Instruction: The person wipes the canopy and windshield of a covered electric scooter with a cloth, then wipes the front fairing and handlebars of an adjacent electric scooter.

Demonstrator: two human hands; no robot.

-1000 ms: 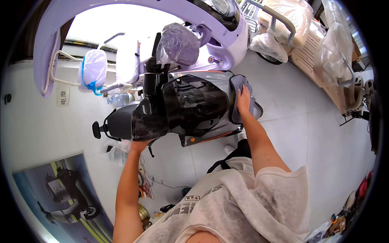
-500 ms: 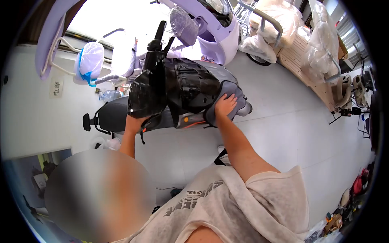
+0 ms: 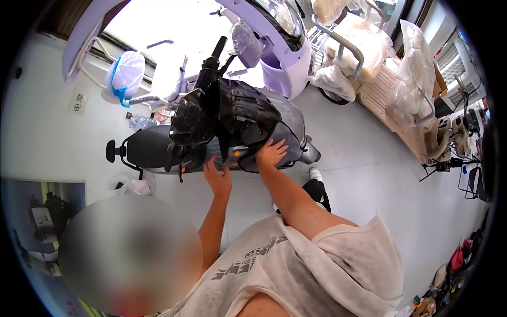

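A scooter with a black, shiny front shield [image 3: 245,108] stands sideways before me, its black seat [image 3: 145,148] to the left. My right hand [image 3: 272,153] lies on the grey panel [image 3: 287,142] beside the shield, fingers spread. Lower and further left, my left hand [image 3: 218,178] is raised with its fingers apart, fingertips right at the scooter's near side by the orange reflector [image 3: 237,154]. The handlebar grip [image 3: 219,48] and the black headlight cover [image 3: 189,124] are above and left of that hand.
A lilac scooter [image 3: 285,68] is behind the black one. To the right stands a beige vehicle [image 3: 388,103] with plastic-wrapped parts. A clear bottle [image 3: 142,122] and a white bag [image 3: 138,186] lie near the left wall. A shoe [image 3: 315,175] shows on the grey floor.
My left hand has left the underside of the headlight cover and moved right to the scooter's near side. My right hand, still on the grey panel, has shifted left and down in view.
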